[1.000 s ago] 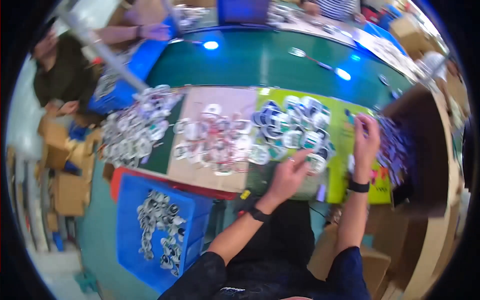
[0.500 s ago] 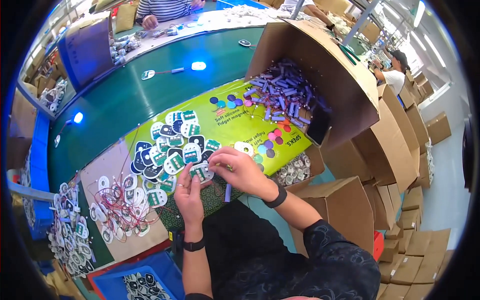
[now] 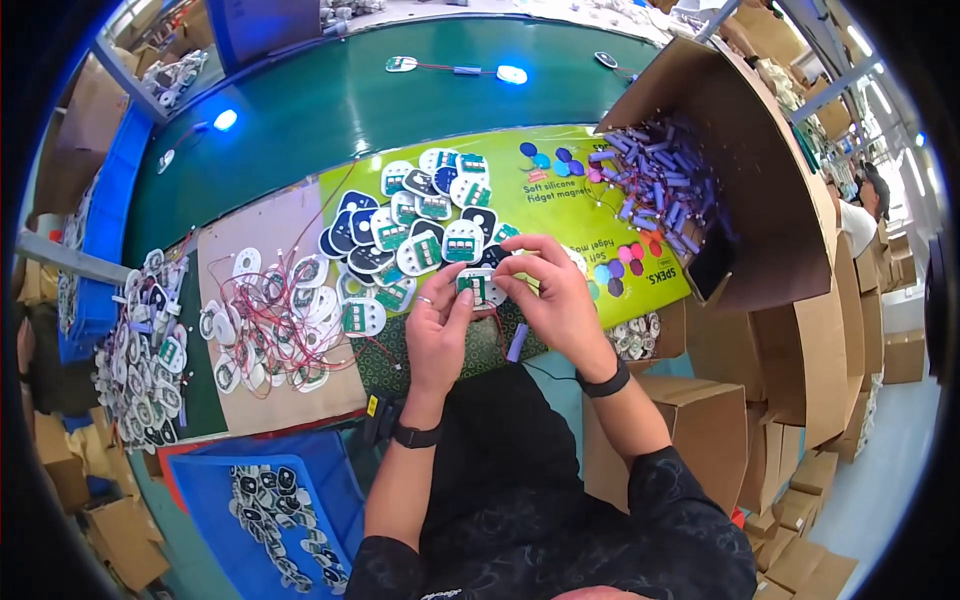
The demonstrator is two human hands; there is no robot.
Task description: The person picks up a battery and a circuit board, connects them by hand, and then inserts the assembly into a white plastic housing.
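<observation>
My left hand (image 3: 438,335) pinches a small white rounded panel with a green circuit board (image 3: 474,287) on its face. At the panel's right edge, the thumb and forefinger of my right hand (image 3: 560,305) are pressed together; what lies between the fingertips is too small to make out. Just below the hands rests a purple cylindrical battery (image 3: 517,342), with thin red wire near it. Beyond my hands is a pile of similar white panels (image 3: 420,253), some showing green boards and some dark faces.
A cardboard box (image 3: 770,150) on its side holds many purple batteries (image 3: 665,180). White rings with tangled red wires (image 3: 270,320) lie at left. A green conveyor belt (image 3: 300,100) carries lit assemblies. A blue bin (image 3: 330,470) with parts stands below, and cartons (image 3: 680,420) at right.
The whole view has shifted, so the table and hands appear farther right and the blue bin shows more. Both hands stay together at the panel.
</observation>
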